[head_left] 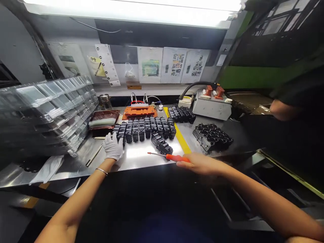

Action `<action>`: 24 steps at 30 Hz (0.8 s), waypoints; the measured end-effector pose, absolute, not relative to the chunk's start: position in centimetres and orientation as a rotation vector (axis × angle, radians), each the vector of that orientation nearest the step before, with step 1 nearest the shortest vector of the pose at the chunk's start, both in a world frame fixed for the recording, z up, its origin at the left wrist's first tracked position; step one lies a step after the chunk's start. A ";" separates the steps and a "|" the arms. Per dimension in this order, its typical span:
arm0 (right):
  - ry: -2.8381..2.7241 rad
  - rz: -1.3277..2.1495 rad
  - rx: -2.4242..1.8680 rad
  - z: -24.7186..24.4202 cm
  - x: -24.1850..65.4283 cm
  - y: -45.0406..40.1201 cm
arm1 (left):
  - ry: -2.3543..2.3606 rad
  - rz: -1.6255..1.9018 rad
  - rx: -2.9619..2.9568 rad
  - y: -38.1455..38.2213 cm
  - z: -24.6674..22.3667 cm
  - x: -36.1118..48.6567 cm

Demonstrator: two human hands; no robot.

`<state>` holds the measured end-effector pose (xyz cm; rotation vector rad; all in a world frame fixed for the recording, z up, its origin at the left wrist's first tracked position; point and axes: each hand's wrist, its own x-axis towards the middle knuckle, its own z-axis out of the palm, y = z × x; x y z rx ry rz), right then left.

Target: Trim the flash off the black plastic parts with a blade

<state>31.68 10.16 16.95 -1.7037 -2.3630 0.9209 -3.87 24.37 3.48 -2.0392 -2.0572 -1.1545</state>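
Observation:
My right hand, bare, is closed around the red handle of a screwdriver. The screwdriver's thin shaft points left over the table's front part. Just behind the shaft lies a single black plastic part with rounded hollows, set at an angle apart from the others. My left hand wears a white glove and rests at the left end of a row of similar black parts. Its fingers are stretched and apart, touching the end of the row; some fingertips are partly hidden.
Behind the row sits an orange fixture. Clear plastic trays are stacked at left, near a pen. Right of the yellow tape are black blocks and a grey control box with red-brown buttons. A person stands at right.

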 end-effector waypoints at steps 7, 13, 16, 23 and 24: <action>-2.343 0.904 -1.945 16.5 33.1 7.9 | -1.373 -0.919 -2.801 25.9 3.6 9.5; -2.056 0.891 -2.154 15.8 38.9 3.6 | -1.312 -1.026 -2.915 26.2 1.7 13.1; -1.827 0.882 -2.189 15.4 42.0 1.6 | -1.391 -1.126 -2.890 25.8 0.9 12.9; -1.665 0.806 -2.422 12.5 44.8 1.0 | -1.475 -1.227 -2.870 25.4 0.4 12.7; -1.676 0.811 -2.402 12.1 44.8 1.2 | -1.475 -1.236 -2.871 25.3 0.5 12.7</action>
